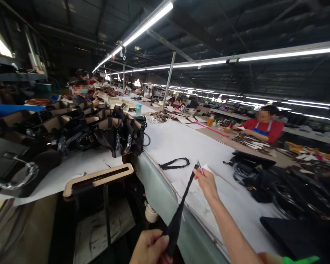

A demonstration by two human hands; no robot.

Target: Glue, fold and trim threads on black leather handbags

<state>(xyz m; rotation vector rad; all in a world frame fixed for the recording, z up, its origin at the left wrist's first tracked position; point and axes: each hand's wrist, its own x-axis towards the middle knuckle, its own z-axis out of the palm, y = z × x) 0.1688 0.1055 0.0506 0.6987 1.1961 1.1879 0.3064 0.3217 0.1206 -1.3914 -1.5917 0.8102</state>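
Observation:
A long black strap (181, 205) stretches taut between my two hands. My left hand (151, 247) is closed around its lower end near the bottom of the view. My right hand (206, 181) pinches the upper end together with a small metal tool (199, 165) above the white-covered table (181, 143). Another black strap loop (174, 164) lies flat on the table just beyond my right hand.
Black and tan bags (79, 128) stand crowded at left beside a wooden frame (99, 176). Glossy black bags (286, 183) pile up at right. A person in red (264, 126) sits across the table; others work further back. A bottle (138, 109) stands mid-table.

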